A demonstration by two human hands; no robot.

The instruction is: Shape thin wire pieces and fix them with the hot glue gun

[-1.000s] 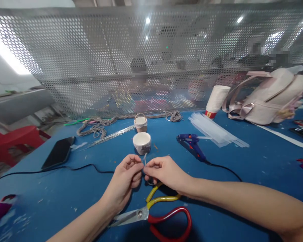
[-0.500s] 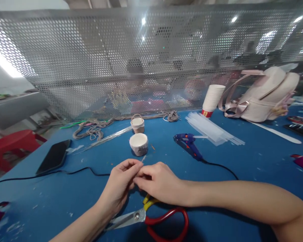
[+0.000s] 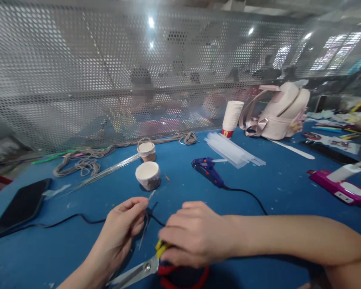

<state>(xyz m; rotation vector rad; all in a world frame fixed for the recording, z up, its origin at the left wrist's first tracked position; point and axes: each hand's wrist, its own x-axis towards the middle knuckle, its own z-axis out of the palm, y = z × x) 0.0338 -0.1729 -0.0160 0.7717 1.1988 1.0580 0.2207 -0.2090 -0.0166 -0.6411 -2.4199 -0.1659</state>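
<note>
My left hand (image 3: 124, 224) pinches a short, thin grey cord (image 3: 143, 233) between thumb and fingertips. One end pokes up past the fingertips and a tail hangs below. My right hand (image 3: 195, 235) is curled over the handles of a pair of scissors (image 3: 138, 273) with red and yellow grips; its fingertips are partly hidden and slightly blurred. The scissors lie on the table, blades pointing lower left. Just beyond my left hand stands a small white-rimmed cup (image 3: 148, 175), with a smaller cup with a cord handle (image 3: 146, 151) behind it.
A blue glue gun (image 3: 209, 170) lies right of the cups, near translucent strips (image 3: 230, 149). Stacked paper cups (image 3: 232, 118) and a pale backpack (image 3: 279, 114) stand behind. A phone (image 3: 21, 204), grey cord bundle (image 3: 81, 162) and purple power strip (image 3: 338, 186) lie around. A perforated screen (image 3: 108, 80) borders the back.
My right hand has come away from my left and moved down onto the scissors' handles. My left hand still holds the cord. The view has turned right, showing the power strip more fully.
</note>
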